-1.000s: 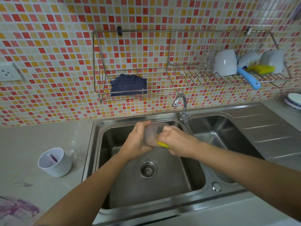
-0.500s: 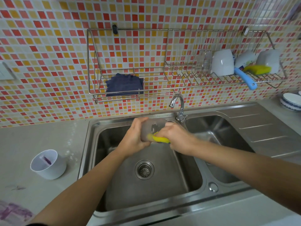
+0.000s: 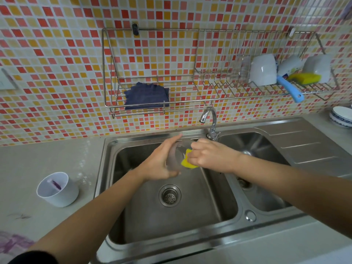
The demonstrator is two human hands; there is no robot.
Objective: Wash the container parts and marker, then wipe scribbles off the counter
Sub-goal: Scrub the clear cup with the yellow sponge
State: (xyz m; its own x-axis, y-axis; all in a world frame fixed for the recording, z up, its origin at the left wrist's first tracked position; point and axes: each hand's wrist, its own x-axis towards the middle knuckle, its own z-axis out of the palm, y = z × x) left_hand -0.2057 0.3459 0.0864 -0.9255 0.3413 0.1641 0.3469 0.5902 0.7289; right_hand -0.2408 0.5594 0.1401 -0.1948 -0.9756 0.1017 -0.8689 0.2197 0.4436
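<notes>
Over the left sink basin (image 3: 171,221), my left hand (image 3: 160,162) grips a translucent round container part (image 3: 176,157), blurred by motion. My right hand (image 3: 207,155) presses a yellow sponge (image 3: 187,162) against its inner side. On the counter to the left stands a white cup-shaped container (image 3: 58,189) with a purple marker (image 3: 56,184) lying inside it. Purple scribbles (image 3: 13,242) mark the counter at the bottom left, with a smaller dark scrawl (image 3: 20,216) above them.
A faucet (image 3: 210,121) stands behind the sinks, between the left and right basin (image 3: 253,149). A wall rack holds a dark blue cloth (image 3: 146,96), white cups (image 3: 263,73), a blue-handled brush (image 3: 289,90) and another yellow sponge (image 3: 304,78). A patterned bowl (image 3: 342,116) sits far right.
The sponge has slid from the container part's lower edge up into its open side, and my left hand has turned the part. The view shifted slightly rightward.
</notes>
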